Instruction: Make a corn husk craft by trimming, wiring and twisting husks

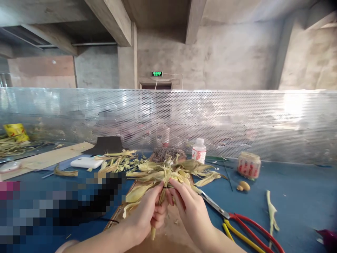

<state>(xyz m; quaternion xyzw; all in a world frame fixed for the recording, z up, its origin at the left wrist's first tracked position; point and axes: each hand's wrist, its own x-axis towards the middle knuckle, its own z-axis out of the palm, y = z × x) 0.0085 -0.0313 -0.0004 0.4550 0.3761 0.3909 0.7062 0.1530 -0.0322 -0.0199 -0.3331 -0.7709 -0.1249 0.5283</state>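
Observation:
My left hand (154, 207) is closed around a bundle of pale dried husks (167, 174), its fingers wrapped about the lower stalk. The stalk end pokes out below the fist. A thin black wire (168, 187) crosses the bundle at my fingertips. My right hand (189, 203) pinches at that wire from the right, its fingertips against the bundle; part of its grip is hidden. Beneath both hands lies a brown board (175, 235), with loose dried husks (139, 193) spread over its far part.
Red-and-yellow-handled scissors (226, 215) lie open at the right. Behind stand a white bottle (199, 151) and a clear jar (249, 165), near small brown round pieces (244, 186). A white device (86, 162) rests left. A perforated metal screen (223, 123) borders the blue table (295, 200).

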